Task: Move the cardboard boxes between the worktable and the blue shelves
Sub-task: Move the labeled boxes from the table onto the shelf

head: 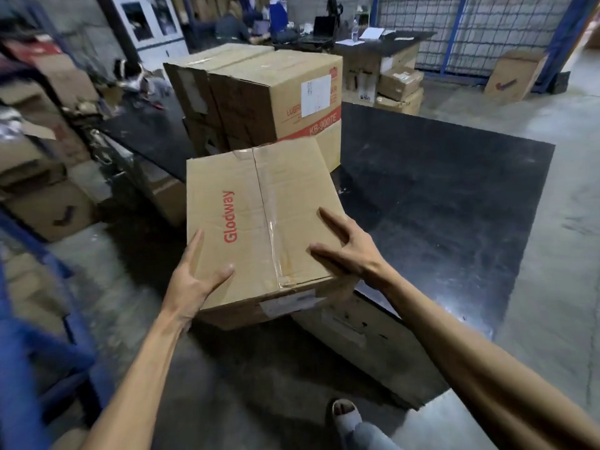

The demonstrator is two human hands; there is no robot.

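Glodway box (259,222) half on bench (438,206) corner | left hand (194,280), right hand (347,251) fingers spread flat, steadying it | two stacked boxes (272,95) already there | shelves' share unclear

Grey concrete floor (535,196), wire-mesh partition (454,30) with blue posts, cluttered dark desk (383,43) behind

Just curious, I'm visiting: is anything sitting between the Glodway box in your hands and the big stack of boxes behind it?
In the head view, nothing: the Glodway box overlaps the stacked boxes, hiding any gap.
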